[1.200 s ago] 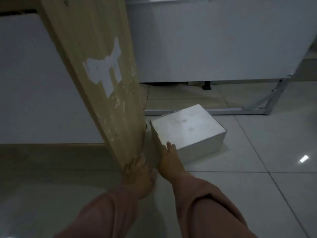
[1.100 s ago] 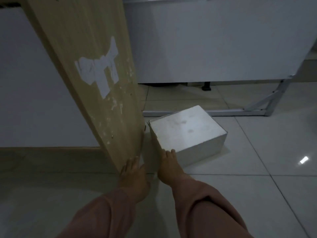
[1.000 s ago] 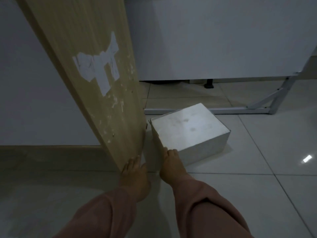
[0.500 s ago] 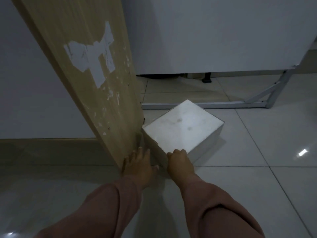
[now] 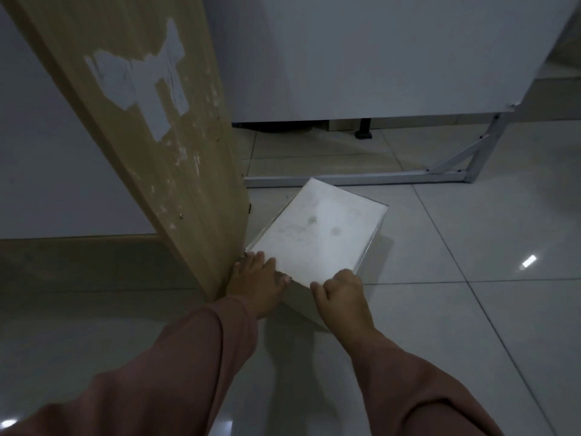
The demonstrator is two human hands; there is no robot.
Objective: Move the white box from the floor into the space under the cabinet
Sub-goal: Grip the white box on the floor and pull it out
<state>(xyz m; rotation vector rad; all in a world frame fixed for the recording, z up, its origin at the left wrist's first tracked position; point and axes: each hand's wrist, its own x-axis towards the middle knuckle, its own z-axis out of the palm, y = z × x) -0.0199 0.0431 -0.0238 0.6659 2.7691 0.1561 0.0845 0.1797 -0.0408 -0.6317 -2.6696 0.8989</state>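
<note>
A white cabinet (image 5: 377,55) hangs beyond the hands, a dark gap beneath it above the tiled floor (image 5: 471,309). A tall wooden panel (image 5: 151,136) stands just left of the hands, and a metal frame bar (image 5: 345,180) lies on the floor beyond them. The white box (image 5: 317,234) sits tilted at the panel's foot, its long axis running away toward the frame bar. The left hand (image 5: 256,286) lies flat with fingers spread on the box's near-left corner; the right hand (image 5: 342,294) curls its fingers over the near-right edge.
</note>
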